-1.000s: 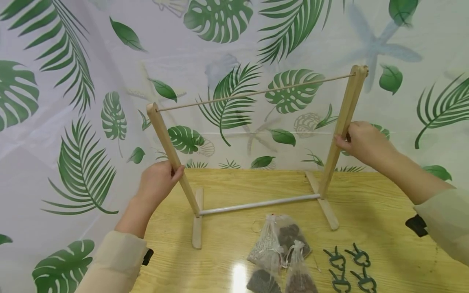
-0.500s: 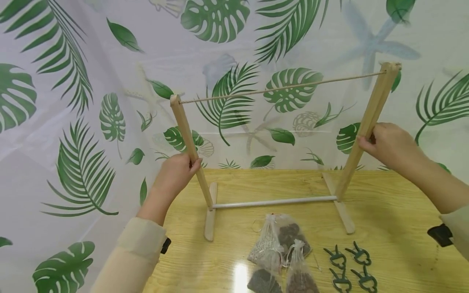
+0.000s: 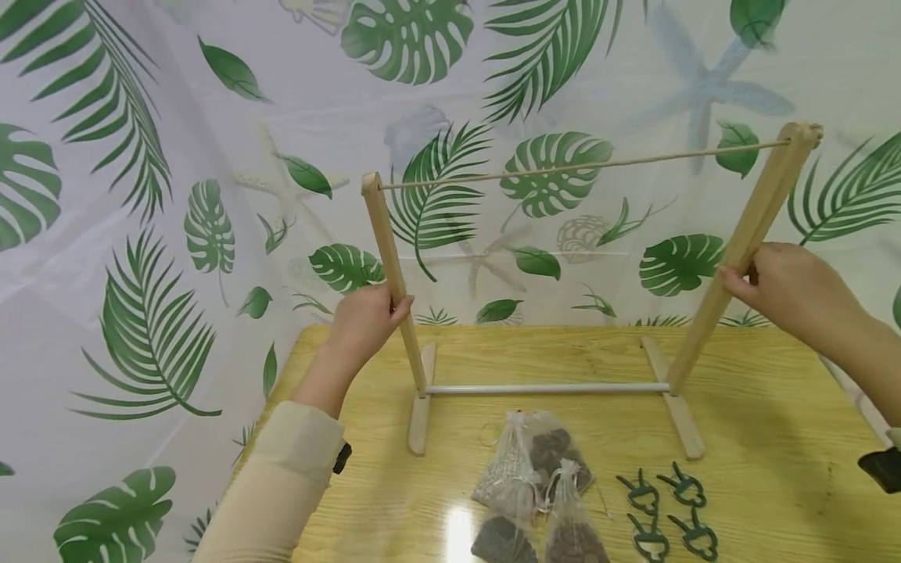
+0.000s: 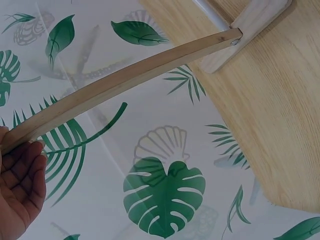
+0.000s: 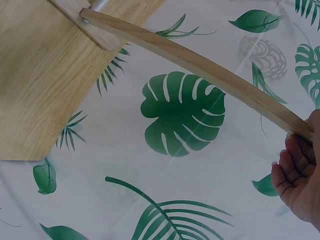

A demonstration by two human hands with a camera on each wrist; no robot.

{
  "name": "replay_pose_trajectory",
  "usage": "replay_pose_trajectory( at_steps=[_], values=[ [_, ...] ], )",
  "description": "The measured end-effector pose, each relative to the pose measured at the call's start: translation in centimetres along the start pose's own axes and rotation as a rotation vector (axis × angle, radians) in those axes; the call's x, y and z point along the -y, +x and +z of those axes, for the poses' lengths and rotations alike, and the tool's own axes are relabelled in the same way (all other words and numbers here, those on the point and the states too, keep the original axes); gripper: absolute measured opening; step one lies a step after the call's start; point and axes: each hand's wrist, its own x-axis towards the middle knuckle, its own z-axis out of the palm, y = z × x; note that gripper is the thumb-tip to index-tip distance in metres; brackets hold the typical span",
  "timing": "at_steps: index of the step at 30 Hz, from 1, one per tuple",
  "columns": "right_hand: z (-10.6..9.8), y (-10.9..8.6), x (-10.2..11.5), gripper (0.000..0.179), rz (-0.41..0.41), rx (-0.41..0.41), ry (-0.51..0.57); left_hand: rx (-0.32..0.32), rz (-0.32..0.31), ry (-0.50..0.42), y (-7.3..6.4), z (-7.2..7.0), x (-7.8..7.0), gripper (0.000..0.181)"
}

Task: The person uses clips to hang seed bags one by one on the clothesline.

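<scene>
The left hand [image 3: 367, 317] and right hand [image 3: 798, 285] grip a wooden rack [image 3: 549, 388], centre-right, its feet [image 3: 418, 430] near the surface's far edge [image 3: 549, 331].

One left hand [image 3: 366, 319] and one right hand [image 3: 802, 291] make two; the wooden stand [image 3: 756, 227] is one, counting two posts [image 3: 388, 250], two feet [image 3: 686, 430], one cord [image 3: 563, 169] and one white rod [image 3: 549, 389]; four bags [image 3: 573, 532]; four dark green clips [image 3: 695, 529]; one surface [image 3: 366, 500].

The left hand [image 3: 369, 317] gripped with curled fingers [image 4: 30, 172], the left forearm [image 3: 325, 381] slanted up behind it; the right hand [image 3: 795, 285], higher, gripped likewise, the right forearm [image 3: 869, 352] angled in from the right.
</scene>
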Motion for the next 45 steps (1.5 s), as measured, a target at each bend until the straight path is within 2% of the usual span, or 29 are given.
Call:
replay_pose_trajectory(
  at_steps=[10,16,19,24,27,30,34,39,41,45],
  values=[
    [-0.7,-1.5,-1.8,0.039,0.018,0.004,-0.023,0.01,0.01,-0.071,1.1,0.7,-1.8,0.031],
    [-0.9,-2.6,-2.8,0.034,-0.037,-0.078,-0.063,-0.014,0.055,-0.055,1.5,1.1,-3.2,0.032],
    [-0.9,-2.7,-2.9,0.031,-0.041,-0.086,-0.067,-0.018,0.046,-0.043,1.6,1.3,-3.4,0.033],
    [-1.1,-2.7,-2.9,0.031,0.011,-0.042,-0.046,0.003,-0.007,-0.03,1.5,1.6,-3.6,0.034],
    [-1.1,-3.0,-2.7,0.035,0.051,-0.023,-0.026,0.047,-0.033,-0.019,1.2,1.6,-3.8,0.037],
    [-1.0,-3.6,-2.3,0.039,0.092,-0.003,-0.004,0.141,-0.057,-0.026,0.6,1.7,-4.0,0.038],
    [-0.7,-4.2,-1.9,0.039,0.131,0.044,-0.007,0.259,-0.052,-0.052,-0.5,2.4,-4.2,0.035],
    [0.4,-4.8,-1.9,0.036,0.08,0.104,-0.061,0.359,-0.035,-0.11,-2.3,3.8,-5.1,0.039],
    [0.9,-5.1,-1.8,0.035,0.044,0.13,-0.076,0.406,-0.03,-0.149,-3.1,4.4,-5.8,0.039],
    [2.0,-5.6,-1.5,0.037,0.001,0.213,-0.076,0.46,0.009,-0.246,-4.6,5.8,-7.1,0.034]
  ],
)
